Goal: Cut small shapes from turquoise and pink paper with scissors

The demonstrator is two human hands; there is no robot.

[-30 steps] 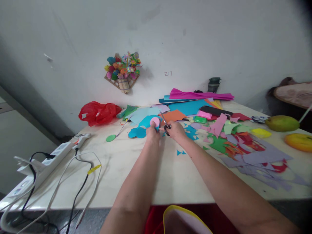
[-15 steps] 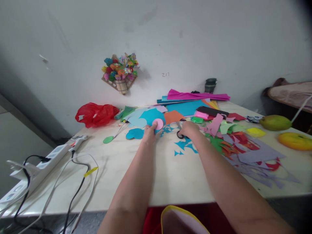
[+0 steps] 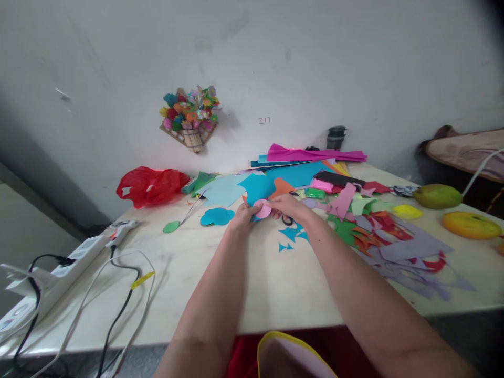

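My left hand pinches a blue paper sheet with a round pink paper disc laid against its near edge. From the other side, my right hand reaches in, its thumb and fingers closed at the disc's right rim. Black scissor handles show on the table just below my right hand; the blades are hidden. Blue paper scraps lie nearby. Left of my left hand rest several overlapping blue paper circles.
A red plastic bag and a green disc are at left, with a white power strip and cables. Coloured scraps, a black phone and mango-like fruit lie at right. Rolled magenta paper is behind.
My right hand has left the scissors and moved left to the pink disc. The disc and blue sheet in my left hand have shifted slightly right and nearer.
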